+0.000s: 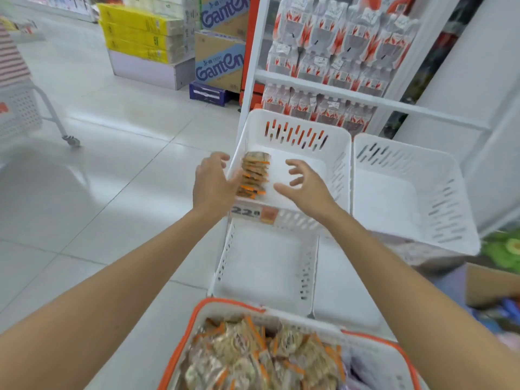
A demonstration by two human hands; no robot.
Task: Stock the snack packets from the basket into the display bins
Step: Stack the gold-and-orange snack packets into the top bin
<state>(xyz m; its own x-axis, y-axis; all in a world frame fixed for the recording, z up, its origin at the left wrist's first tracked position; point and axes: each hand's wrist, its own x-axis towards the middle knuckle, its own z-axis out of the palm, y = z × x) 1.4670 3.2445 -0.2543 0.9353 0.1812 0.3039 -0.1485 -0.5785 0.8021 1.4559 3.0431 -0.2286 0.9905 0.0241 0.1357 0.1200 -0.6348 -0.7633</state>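
A row of orange-edged snack packets [254, 175] stands along the left wall of the upper white display bin [334, 142]. My left hand [212, 184] is at the bin's left rim, fingers against the row's outer side. My right hand [306, 187] hovers inside the bin, just right of the row, with fingers spread and loosely curled, holding nothing. Below, at the frame's bottom, the orange-rimmed basket [197, 313] is full of several more packets [261, 356]. A lower white bin [225, 266] sits under the upper one.
A second white bin [450, 192] stands to the right. A price tag [254, 213] hangs on the upper bin's front. White shelving with bottled water packs [337, 52] rises behind. Cartons [219, 60] and a wheeled cart [19, 108] stand on the tiled floor at left.
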